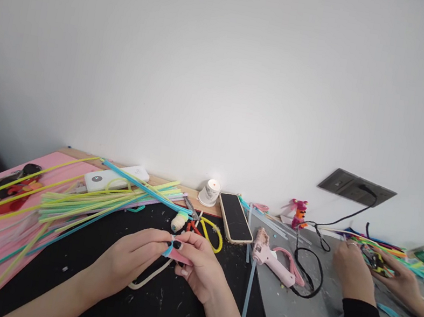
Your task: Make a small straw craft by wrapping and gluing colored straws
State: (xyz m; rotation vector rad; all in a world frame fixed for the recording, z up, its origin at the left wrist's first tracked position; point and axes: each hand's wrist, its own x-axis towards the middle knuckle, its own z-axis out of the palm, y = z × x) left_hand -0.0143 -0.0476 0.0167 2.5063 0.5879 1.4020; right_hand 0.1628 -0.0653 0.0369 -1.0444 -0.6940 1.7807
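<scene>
My left hand [135,254] and my right hand [199,265] meet over the black mat [153,306]. Both pinch a small pink piece [180,257] with a short blue strip [168,249] wrapped at its left end. The fingers of each hand are closed on it. A cream-coloured cord [150,277] loops on the mat just below my hands. A heap of long yellow, green and blue straws [102,199] lies to the left of my hands.
A phone [235,218], yellow-handled scissors [210,231], a white tape roll [210,192] and a pink glue gun [272,256] with black cable lie behind and right. Another person's hands [356,269] work on the grey mat at the right. A white power bank [114,178] sits on the pink sheet.
</scene>
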